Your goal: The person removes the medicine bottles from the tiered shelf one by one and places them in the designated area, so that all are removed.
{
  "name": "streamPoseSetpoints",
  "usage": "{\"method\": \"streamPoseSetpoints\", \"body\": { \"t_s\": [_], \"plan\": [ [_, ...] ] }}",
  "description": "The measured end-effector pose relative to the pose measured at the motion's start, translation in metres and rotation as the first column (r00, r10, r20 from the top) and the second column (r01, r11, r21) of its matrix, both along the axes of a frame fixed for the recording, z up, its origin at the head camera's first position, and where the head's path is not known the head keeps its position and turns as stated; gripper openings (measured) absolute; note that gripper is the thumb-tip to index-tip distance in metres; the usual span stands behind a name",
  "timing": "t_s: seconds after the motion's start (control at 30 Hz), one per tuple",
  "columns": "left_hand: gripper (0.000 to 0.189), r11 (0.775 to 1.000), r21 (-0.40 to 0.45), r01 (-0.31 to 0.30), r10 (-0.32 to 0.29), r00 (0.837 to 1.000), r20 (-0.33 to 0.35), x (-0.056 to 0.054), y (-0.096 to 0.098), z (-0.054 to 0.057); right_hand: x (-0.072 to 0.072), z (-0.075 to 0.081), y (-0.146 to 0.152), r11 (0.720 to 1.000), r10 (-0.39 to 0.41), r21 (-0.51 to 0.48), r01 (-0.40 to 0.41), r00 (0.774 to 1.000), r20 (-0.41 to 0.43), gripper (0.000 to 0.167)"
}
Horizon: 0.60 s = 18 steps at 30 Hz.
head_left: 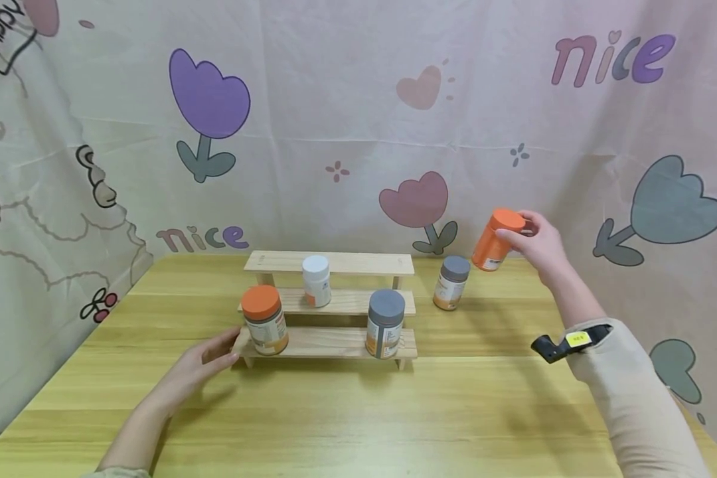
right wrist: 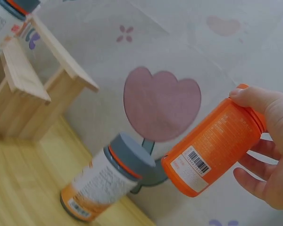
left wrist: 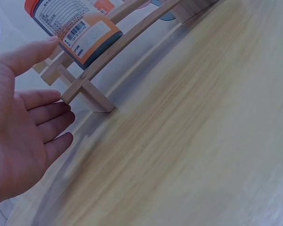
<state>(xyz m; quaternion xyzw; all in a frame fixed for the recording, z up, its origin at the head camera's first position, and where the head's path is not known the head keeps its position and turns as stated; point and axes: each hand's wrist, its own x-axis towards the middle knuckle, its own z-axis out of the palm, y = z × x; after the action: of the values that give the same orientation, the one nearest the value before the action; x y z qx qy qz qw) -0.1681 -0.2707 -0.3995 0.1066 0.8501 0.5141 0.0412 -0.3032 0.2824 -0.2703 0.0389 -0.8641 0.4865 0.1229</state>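
An orange bottle with an orange lid is gripped near its top by my right hand, tilted and raised above the back right of the table. My left hand is at the left end of the wooden three-step rack, its relaxed fingertips right at the bottom step's edge. On that step stand an orange-lidded jar at the left and a grey-lidded jar at the right. A small white bottle stands on the middle step. The top step holds nothing.
A grey-lidded bottle stands on the wooden table to the right of the rack, close to the raised orange bottle. Behind the table hangs a printed cloth with flowers and lettering.
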Motion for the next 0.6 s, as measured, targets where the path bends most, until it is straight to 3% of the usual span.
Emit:
{"method": "streamPoseSetpoints", "body": {
  "t_s": [0.6],
  "plan": [
    [0.060,1.000,-0.010,-0.006,0.006,1.000,-0.002,0.000,-0.001,0.000,0.003,-0.045,0.047,0.995,-0.095,0.019,0.094,0.993,0.071,0.074]
  ]
}}
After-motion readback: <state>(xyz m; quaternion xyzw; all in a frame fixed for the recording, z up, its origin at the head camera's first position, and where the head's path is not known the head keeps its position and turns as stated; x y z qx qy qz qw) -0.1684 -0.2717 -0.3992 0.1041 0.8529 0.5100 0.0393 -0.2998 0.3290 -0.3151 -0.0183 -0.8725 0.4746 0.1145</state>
